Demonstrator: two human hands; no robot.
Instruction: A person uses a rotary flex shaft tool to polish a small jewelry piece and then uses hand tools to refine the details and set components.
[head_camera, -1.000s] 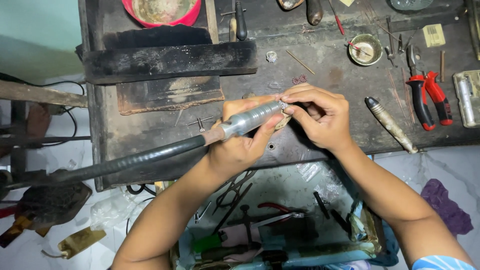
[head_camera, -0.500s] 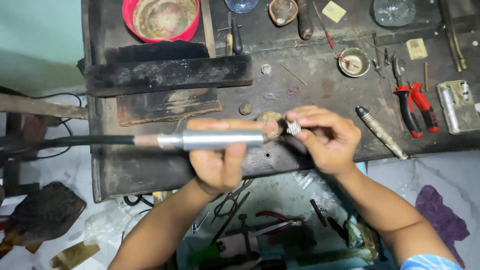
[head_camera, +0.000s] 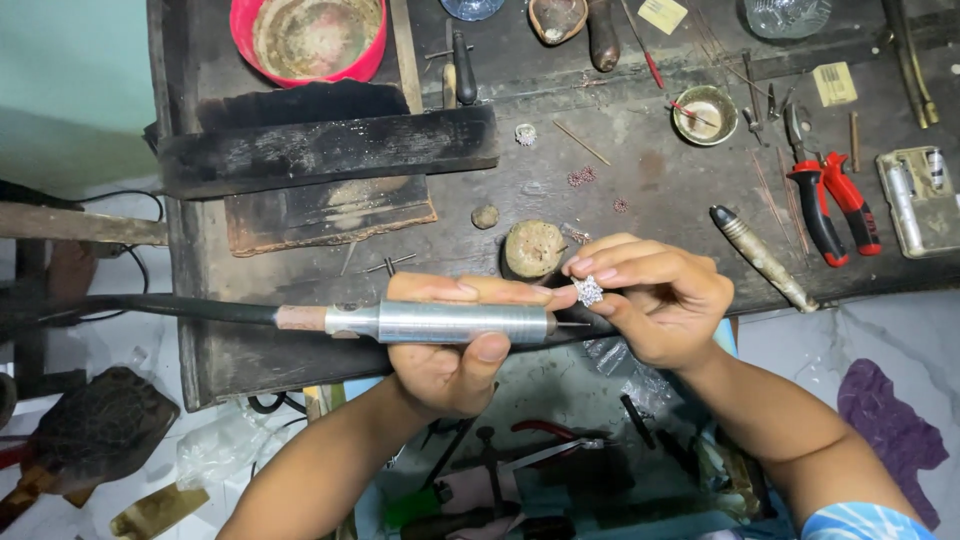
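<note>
Left hand (head_camera: 455, 350) gripping metal rotary handpiece (head_camera: 450, 322), tip pointing right; right hand (head_camera: 655, 305) pinching small sparkly ornament (head_camera: 588, 290) just above tip, over dark desk (head_camera: 650, 190) near edge

A dark, worn wooden bench (head_camera: 640, 190) carried red-handled pliers (head_camera: 830, 205), a red bowl (head_camera: 310, 40), a small brass dish (head_camera: 704, 114) and a black block (head_camera: 325, 150).

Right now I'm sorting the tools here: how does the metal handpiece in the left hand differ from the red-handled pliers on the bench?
The handpiece is a silver cylinder, gripped level in the left hand; the red-handled pliers lie untouched on the bench. The handpiece trails a black hose; the pliers have none. Both are metal tools.
</note>
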